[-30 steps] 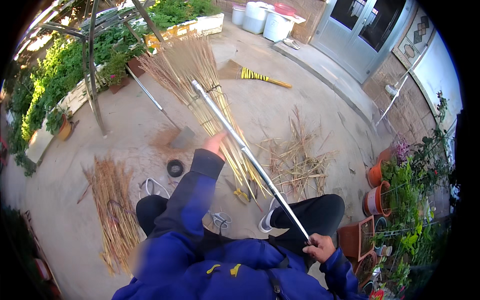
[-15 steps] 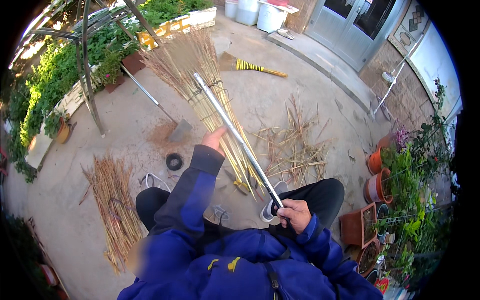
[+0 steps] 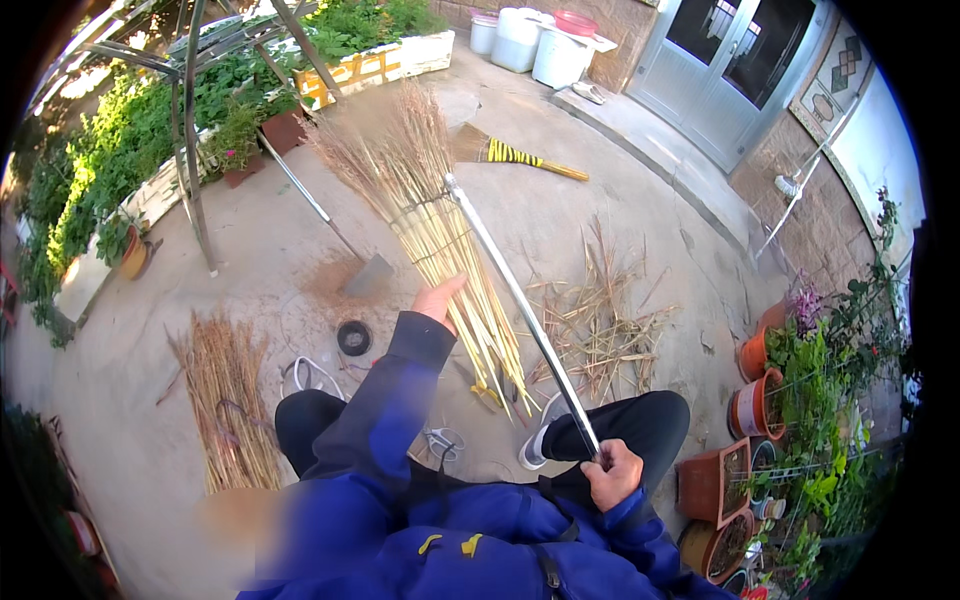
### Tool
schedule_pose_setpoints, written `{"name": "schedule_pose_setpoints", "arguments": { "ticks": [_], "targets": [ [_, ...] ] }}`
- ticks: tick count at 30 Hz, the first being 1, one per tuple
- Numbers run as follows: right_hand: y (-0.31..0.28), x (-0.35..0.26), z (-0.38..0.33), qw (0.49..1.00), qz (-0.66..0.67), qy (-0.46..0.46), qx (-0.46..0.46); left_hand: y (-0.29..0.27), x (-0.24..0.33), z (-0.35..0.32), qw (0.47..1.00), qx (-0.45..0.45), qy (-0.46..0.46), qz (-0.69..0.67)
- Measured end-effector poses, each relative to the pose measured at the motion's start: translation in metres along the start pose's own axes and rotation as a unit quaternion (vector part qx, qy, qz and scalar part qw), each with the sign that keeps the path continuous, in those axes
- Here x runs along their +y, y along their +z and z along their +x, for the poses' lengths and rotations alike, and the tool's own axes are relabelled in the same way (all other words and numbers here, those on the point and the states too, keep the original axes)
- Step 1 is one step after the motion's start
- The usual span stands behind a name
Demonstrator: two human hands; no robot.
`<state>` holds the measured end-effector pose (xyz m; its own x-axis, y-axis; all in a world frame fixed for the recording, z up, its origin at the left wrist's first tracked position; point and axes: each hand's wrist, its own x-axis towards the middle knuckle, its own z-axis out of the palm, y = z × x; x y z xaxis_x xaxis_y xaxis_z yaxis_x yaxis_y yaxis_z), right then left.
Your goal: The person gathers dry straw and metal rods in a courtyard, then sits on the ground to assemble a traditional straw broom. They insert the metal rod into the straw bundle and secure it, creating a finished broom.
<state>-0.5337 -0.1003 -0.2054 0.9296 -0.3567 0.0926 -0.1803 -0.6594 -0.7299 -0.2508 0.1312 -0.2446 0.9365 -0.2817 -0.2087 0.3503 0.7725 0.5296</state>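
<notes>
Concrete yard floor (image 3: 655,205) w/ straw scraps (image 3: 605,325) right of ctr. L hand (image 3: 440,300) clasps stalk bundle (image 3: 440,240), upper ctr of frame, fingertips hidden; R hand (image 3: 612,474) is closed round metal pole (image 3: 520,300), lower right of ctr. Best: hold stalks bunched, pole steady, tip off ties (image 3: 415,208).

Lettering and numerals: none legible. The pale patch (image 3: 742,411) on an orange flowerpot (image 3: 762,398), at the right of the frame, is too small to make out; the wall panel (image 3: 835,82), at the upper right, bears dark diamond shapes (image 3: 849,62).
</notes>
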Motion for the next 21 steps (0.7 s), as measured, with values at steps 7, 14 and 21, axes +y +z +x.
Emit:
{"name": "schedule_pose_setpoints", "arguments": {
  "ticks": [7,14,21],
  "targets": [
    [-0.045,0.022,0.007,0.989,-0.13,-0.018,0.069,0.016,0.004,-0.006,0.994,-0.072,-0.055,-0.058],
    [-0.099,0.08,0.098,0.931,-0.32,-0.166,0.066,0.074,-0.001,-0.044,0.983,-0.155,-0.041,-0.09],
    [-0.099,0.12,0.204,0.938,-0.313,-0.147,0.006,0.12,0.008,-0.098,0.973,-0.198,-0.013,-0.119]
  ]
}}
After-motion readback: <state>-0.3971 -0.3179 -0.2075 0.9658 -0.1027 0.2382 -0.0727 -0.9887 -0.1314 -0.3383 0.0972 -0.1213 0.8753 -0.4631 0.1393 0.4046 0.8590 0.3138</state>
